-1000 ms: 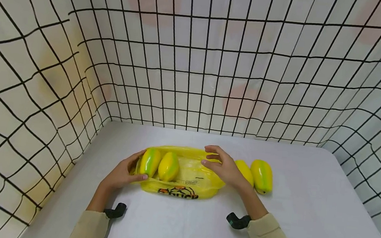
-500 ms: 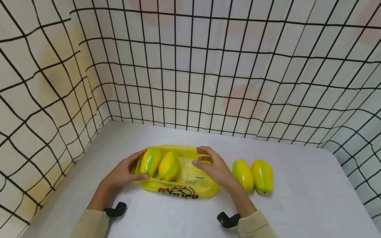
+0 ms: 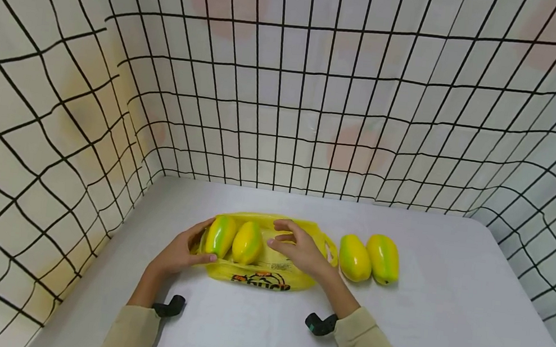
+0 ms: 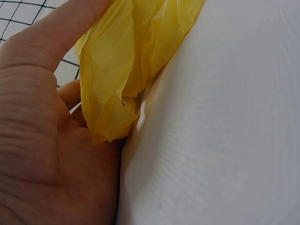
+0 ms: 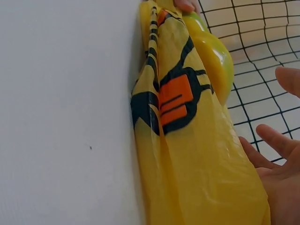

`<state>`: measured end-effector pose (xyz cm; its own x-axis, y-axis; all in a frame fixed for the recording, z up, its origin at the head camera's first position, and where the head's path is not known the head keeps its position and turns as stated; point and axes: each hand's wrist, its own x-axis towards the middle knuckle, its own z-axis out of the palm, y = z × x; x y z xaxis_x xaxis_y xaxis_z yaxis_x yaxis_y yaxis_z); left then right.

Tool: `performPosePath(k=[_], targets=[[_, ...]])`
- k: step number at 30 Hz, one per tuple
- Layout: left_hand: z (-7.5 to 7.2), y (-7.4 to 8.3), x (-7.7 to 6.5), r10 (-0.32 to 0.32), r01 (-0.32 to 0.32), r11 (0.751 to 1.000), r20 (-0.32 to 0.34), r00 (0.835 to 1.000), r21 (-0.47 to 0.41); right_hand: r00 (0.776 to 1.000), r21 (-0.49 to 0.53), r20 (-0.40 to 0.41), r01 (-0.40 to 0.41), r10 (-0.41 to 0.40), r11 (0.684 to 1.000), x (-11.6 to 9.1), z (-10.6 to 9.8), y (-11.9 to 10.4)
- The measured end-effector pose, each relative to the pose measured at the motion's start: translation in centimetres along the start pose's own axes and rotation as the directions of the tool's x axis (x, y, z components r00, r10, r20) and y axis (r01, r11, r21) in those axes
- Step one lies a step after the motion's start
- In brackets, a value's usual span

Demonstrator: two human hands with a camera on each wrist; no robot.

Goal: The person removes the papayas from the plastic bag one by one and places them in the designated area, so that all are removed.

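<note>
A yellow plastic bag (image 3: 268, 267) with an orange and black print lies flat on the white table (image 3: 261, 336). Two yellow-green fruits (image 3: 220, 235) (image 3: 247, 242) lie side by side at its left end; whether they are in it or on it I cannot tell. My left hand (image 3: 179, 252) grips the bag's left end, with the crumpled bag (image 4: 122, 70) in its palm (image 4: 42, 154). My right hand (image 3: 295, 249) hovers over the bag's middle, fingers loosely spread and holding nothing, close to the second fruit. The right wrist view shows the bag's print (image 5: 171, 101), a fruit (image 5: 213, 54) and my open right hand (image 5: 281, 173).
Two more yellow-green fruits (image 3: 354, 257) (image 3: 384, 258) lie on the table just right of the bag's handle (image 3: 331, 251). White walls with a black wire grid (image 3: 287, 84) enclose the table at the back and on both sides.
My right hand has slid left along the bag, away from the two loose fruits and toward the pair at the left, uncovering the bag's handle. The left hand has kept its grip.
</note>
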<state>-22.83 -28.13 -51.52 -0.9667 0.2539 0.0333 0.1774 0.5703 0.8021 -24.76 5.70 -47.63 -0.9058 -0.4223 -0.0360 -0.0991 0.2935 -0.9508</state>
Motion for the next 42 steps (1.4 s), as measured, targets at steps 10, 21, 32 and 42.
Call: performPosePath(k=[10, 21, 32, 42], targets=[[0.1, -0.2, -0.2, -0.004, 0.004, 1.000, -0.009, 1.000, 0.001, 1.000, 0.022, 0.014, -0.002, 0.002, 1.000, 0.6, 1.6, 0.4], [0.1, -0.3, -0.1, -0.004, 0.004, 1.000, -0.014, 1.000, 0.009, 0.998, -0.051, -0.011, -0.056, 0.056, 0.997, 1.2, 2.7, 0.0], [0.2, -0.6, 0.1, 0.003, -0.003, 1.000, -0.010, 1.000, 0.006, 0.995, -0.095, 0.019, -0.093, 0.095, 0.991, 1.8, 3.5, 0.1], [0.2, -0.5, 0.2, -0.003, 0.003, 1.000, -0.017, 1.000, 0.012, 0.993, -0.121, 0.029, -0.110, 0.115, 0.986, 2.0, 4.3, -0.3]])
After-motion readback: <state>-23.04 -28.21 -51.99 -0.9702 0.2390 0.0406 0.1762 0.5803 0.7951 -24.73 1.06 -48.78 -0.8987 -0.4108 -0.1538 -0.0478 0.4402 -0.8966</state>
